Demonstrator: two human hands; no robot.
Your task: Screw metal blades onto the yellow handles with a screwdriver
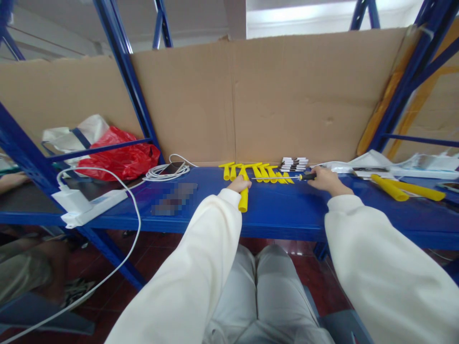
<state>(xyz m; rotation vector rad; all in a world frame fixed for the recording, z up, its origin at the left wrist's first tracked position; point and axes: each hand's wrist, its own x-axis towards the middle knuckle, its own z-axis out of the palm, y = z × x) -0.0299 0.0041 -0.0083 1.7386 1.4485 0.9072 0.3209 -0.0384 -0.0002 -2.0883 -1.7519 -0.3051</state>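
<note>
My left hand [239,184] is closed around a yellow T-shaped plastic part [244,198] lying on the blue shelf [279,215]. My right hand [324,179] grips the black handle of a screwdriver [287,177], whose thin shaft points left across a row of several yellow T-shaped parts [263,171]. Both arms wear cream sleeves. Behind the row sits a small stack of white and black flat pieces [294,164].
A cardboard sheet [287,95] backs the shelf. At left are a white power strip [86,203], a coiled white cable [167,172] and a red plastic bag [120,157]. Long yellow tubes [401,188] and white packaging [369,162] lie at right. Another person's arm [12,180] shows far left.
</note>
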